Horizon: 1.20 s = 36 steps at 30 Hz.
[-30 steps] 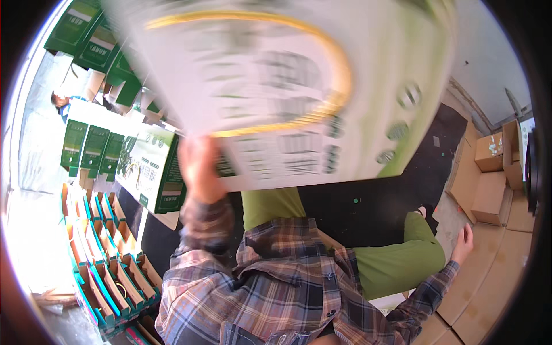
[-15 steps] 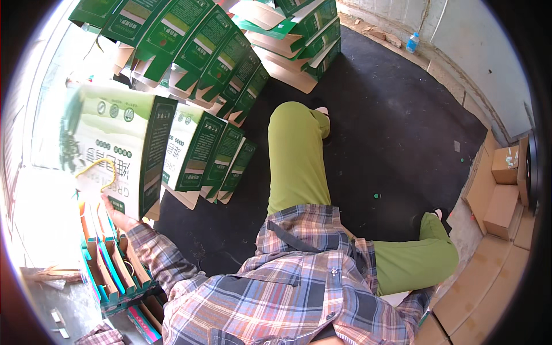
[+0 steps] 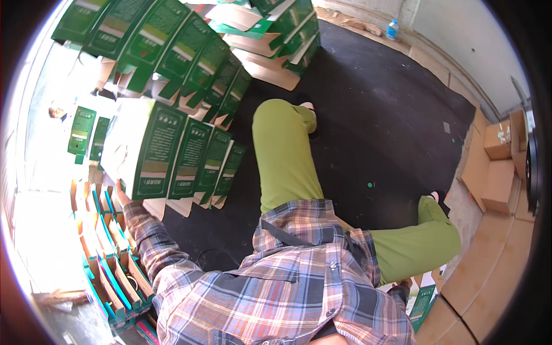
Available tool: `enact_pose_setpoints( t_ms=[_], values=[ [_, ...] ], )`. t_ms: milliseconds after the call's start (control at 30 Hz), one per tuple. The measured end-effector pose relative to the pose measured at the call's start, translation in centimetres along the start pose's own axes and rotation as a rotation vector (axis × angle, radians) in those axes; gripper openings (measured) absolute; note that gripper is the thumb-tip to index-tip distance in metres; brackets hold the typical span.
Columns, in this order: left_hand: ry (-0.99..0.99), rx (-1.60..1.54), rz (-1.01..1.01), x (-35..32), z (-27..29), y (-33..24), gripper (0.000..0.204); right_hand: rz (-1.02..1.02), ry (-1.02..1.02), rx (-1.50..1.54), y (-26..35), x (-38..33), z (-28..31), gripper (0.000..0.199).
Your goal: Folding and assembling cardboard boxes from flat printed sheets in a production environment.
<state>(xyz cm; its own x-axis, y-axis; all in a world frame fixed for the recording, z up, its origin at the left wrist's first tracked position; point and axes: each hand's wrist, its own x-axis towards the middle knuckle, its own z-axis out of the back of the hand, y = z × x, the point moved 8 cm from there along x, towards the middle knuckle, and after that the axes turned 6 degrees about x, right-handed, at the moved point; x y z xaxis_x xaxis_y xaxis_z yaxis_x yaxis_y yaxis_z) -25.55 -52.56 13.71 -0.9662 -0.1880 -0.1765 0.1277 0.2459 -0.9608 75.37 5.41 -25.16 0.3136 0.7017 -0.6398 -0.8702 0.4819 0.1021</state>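
Observation:
At the left, a green-and-white gift carton (image 3: 129, 152) stands at the near end of a row of like cartons (image 3: 190, 158). My left hand (image 3: 122, 194) grips its lower near corner, and the carton hides part of the fingers. The carton's white face is washed out by glare, with a thin cord loop on it. Beside my right thigh, my right hand (image 3: 407, 283) is on another green-and-white carton (image 3: 423, 300). My leg and sleeve cover much of that hand and carton.
Green cartons (image 3: 175, 49) with loose flaps are stacked at the far left, with more (image 3: 270, 43) beyond. Teal-edged open boxes (image 3: 118, 282) stand near my left arm. Brown cardboard boxes (image 3: 480, 259) line the right. A bottle (image 3: 392, 30) stands by the wall, past the black mat (image 3: 379, 115).
The carton in my left hand has moved right, against the row's end, and turned so its white face shows less. My right hand and the carton by it have come into view.

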Motion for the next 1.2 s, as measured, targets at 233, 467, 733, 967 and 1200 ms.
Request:
enact_pose_setpoints(
  t_ms=[233,467,733,967,1200],
  values=[
    [-0.047,1.101,-0.263,4.4,2.6,-7.7,0.048,0.090,0.148,-0.374,-3.5,-4.6,-6.9,0.019],
    [-0.120,1.196,-1.242,-7.2,-15.3,-12.4,0.043,-0.291,0.194,0.404,-6.1,-7.3,-16.9,0.015],
    [1.032,0.807,-1.160,-31.0,-46.0,9.2,0.025,-0.948,0.009,1.688,-9.3,-15.7,-27.7,0.032],
    [1.597,0.780,-1.119,-41.2,-51.2,23.5,0.025,-1.262,-0.330,2.344,-12.6,-21.1,-24.5,0.039],
    [1.726,0.883,-1.022,-40.5,-50.1,26.2,0.021,-0.965,-0.771,2.485,-9.0,-21.8,-20.2,0.035]
  ],
)
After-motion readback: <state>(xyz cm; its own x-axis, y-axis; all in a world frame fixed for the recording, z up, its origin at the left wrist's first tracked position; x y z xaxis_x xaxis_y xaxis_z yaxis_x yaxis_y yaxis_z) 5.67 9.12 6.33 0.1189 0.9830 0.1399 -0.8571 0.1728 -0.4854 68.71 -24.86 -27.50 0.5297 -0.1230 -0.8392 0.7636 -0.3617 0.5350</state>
